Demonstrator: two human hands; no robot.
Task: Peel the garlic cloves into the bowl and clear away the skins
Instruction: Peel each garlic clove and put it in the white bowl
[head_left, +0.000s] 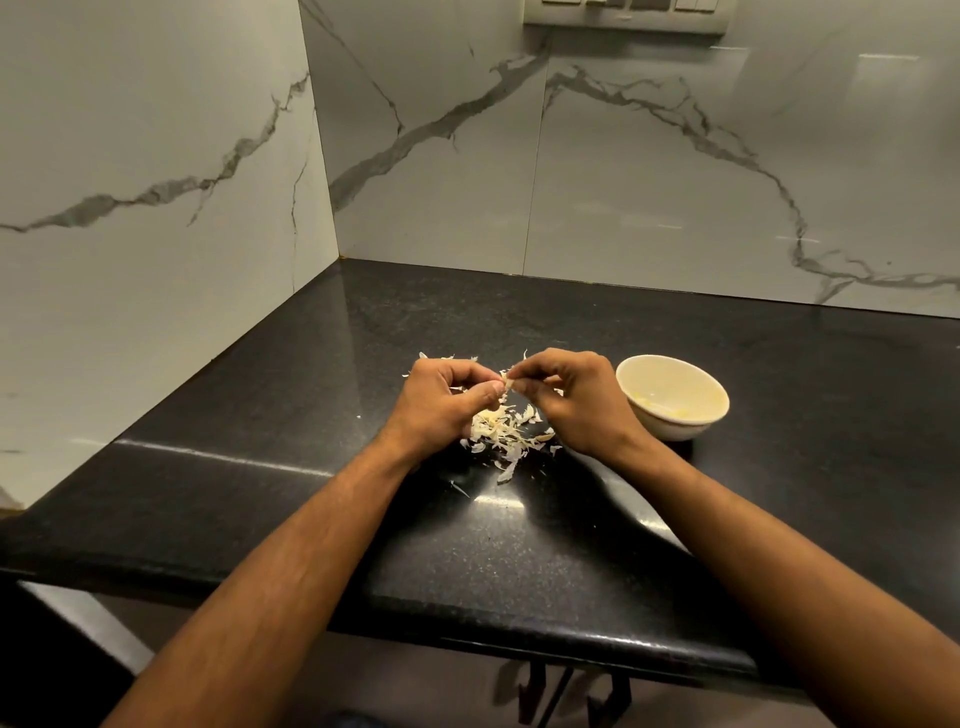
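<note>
Left arm: bare forearm reaching forward from the lower left, angled inward toward the middle.
Left hand (447, 402): back facing up, fingers curled inward, thumb and fingertips pinched at the point where both hands meet.
Right arm: bare forearm reaching forward from the lower right, angled inward.
Right hand (574, 397): back facing up, fingers bent, thumb and forefinger pinched close to the left fingertips.
Spacing: fingertips of both hands nearly touching; wrists apart.
</note>
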